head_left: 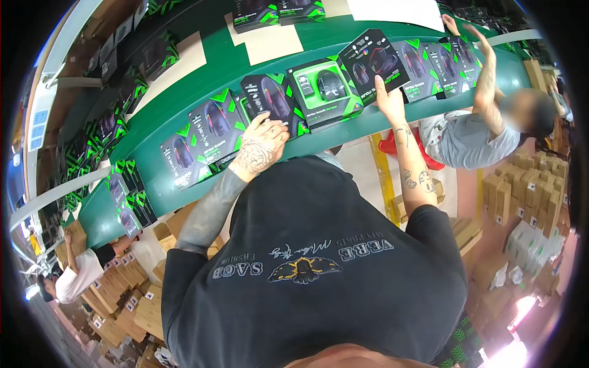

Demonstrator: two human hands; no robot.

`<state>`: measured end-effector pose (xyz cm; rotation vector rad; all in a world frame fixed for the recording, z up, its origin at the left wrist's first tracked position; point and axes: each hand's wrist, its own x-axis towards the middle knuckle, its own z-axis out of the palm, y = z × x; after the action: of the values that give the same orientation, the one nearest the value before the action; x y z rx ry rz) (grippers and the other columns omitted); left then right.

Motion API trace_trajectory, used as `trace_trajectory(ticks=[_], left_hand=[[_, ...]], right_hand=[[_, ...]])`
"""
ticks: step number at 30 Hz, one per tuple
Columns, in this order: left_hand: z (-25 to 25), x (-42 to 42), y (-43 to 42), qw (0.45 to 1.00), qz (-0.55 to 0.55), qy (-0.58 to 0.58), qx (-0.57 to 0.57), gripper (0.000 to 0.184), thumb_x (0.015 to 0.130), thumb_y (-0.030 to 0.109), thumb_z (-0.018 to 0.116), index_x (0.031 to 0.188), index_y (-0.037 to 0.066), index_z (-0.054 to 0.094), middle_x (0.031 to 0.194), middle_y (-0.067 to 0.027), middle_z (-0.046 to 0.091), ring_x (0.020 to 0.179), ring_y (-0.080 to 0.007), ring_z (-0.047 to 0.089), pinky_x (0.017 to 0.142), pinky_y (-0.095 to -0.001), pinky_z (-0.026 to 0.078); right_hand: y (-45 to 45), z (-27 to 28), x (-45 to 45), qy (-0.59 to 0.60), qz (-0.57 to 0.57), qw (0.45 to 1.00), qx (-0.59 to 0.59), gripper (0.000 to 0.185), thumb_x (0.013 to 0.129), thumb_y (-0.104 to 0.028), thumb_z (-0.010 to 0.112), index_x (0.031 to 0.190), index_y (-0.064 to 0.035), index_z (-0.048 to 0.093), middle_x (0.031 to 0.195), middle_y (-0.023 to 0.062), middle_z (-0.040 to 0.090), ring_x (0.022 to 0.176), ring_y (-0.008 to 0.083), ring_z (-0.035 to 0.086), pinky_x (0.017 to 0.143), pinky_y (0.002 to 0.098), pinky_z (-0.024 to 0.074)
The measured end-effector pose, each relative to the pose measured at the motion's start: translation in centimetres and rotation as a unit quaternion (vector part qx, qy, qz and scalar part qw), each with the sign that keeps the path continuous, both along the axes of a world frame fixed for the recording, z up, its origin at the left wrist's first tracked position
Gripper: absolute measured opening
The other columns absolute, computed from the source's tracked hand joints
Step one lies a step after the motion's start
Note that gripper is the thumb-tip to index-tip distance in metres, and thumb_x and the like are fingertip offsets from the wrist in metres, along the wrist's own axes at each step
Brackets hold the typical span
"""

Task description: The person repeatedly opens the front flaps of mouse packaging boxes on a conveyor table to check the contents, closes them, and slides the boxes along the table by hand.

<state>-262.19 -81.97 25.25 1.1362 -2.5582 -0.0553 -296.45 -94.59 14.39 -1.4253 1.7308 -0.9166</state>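
An open box (325, 89) with a green tray and a dark mouse inside stands on the green bench in front of me. My right hand (388, 98) grips the lower edge of a black printed box lid (375, 64), just right of the open box. On the other side, my left hand (264, 142) lies with bent fingers at the lower edge of a closed mouse box (273, 101). Whether those fingers hold it is not clear. More printed boxes (215, 122) line the bench to the left.
Further boxes (423, 67) stand at the right, near a co-worker in grey (475, 140). Another person (80, 279) is at the lower left. Cartons (129, 282) are stacked behind me on both sides. Several mouse boxes lie across the bench.
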Motion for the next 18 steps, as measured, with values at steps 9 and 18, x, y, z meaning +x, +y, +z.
trace_trajectory(ticks=[9, 18], left_hand=[[1.9, -4.6, -4.0, 0.994, -0.083, 0.041, -0.058, 0.015, 0.062, 0.006, 0.064, 0.074, 0.011, 0.057, 0.074, -0.0019, 0.055, 0.081, -0.0205, 0.057, 0.097, -0.0418, 0.044], [0.3, -6.0, -5.4, 0.993, -0.073, 0.036, -0.085, 0.014, 0.066, 0.013, 0.061, 0.08, 0.014, 0.062, 0.076, -0.0004, 0.056, 0.084, -0.0192, 0.056, 0.1, -0.0428, 0.041]], right_hand=[[0.2, 2.9, -0.2, -0.281, -0.057, 0.948, 0.136, 0.039, 0.098, -0.037, 0.057, 0.122, -0.0058, 0.058, 0.098, 0.0064, 0.07, 0.08, 0.0177, 0.07, 0.062, 0.0306, 0.06], [3.7, 3.9, -1.3, -0.091, -0.026, 0.965, 0.245, 0.051, 0.089, -0.048, 0.065, 0.106, 0.0005, 0.066, 0.083, 0.0125, 0.071, 0.071, 0.0216, 0.071, 0.064, 0.0355, 0.0569]])
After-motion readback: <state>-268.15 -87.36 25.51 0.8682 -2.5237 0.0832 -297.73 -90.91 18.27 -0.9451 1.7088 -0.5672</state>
